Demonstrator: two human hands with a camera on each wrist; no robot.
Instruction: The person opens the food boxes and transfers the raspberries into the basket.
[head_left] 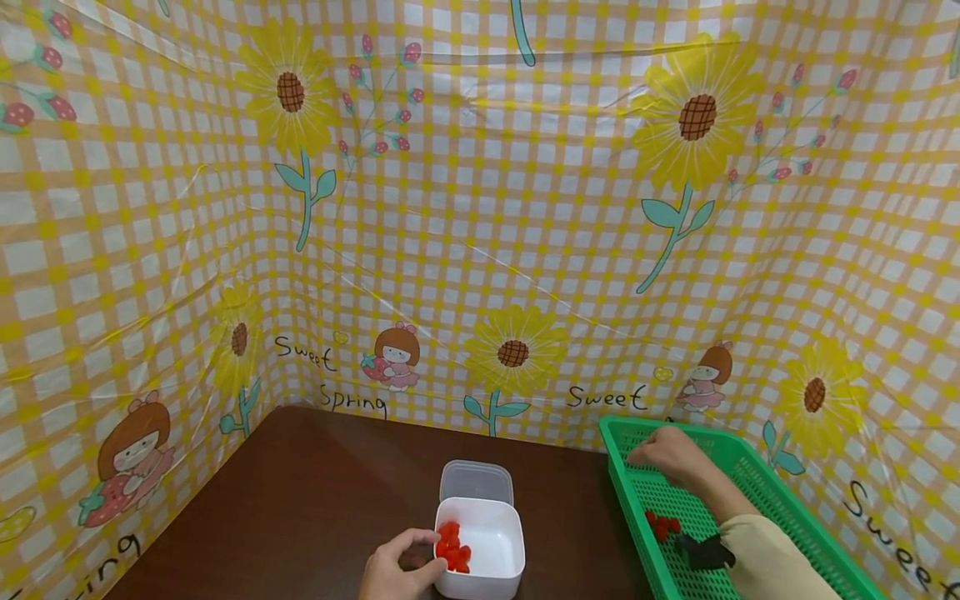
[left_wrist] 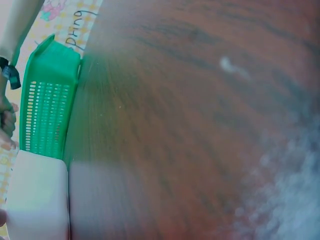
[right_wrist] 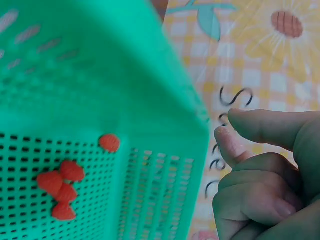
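A white square box (head_left: 491, 546) stands on the dark table with several small red strawberry-shaped pieces (head_left: 452, 548) along its left inner side. My left hand (head_left: 397, 567) holds this box at its left wall, thumb and forefinger spread along the edge. At the right, my right hand (head_left: 671, 454) is raised over the far end of a green basket (head_left: 618, 475). Seen from the right wrist, the fingers are curled, thumb and forefinger tips close together, with nothing between them. More red strawberry-shaped pieces (right_wrist: 62, 187) lie on the basket floor, one (right_wrist: 109, 143) apart from the others.
Behind the white box is a translucent lid (head_left: 477, 481). A dark wooden table (head_left: 300, 500) extends left of the box and between it and the basket. Checked cloth with sunflowers (head_left: 480, 208) walls in the back and sides. A black strap (head_left: 705, 552) sits on the right wrist.
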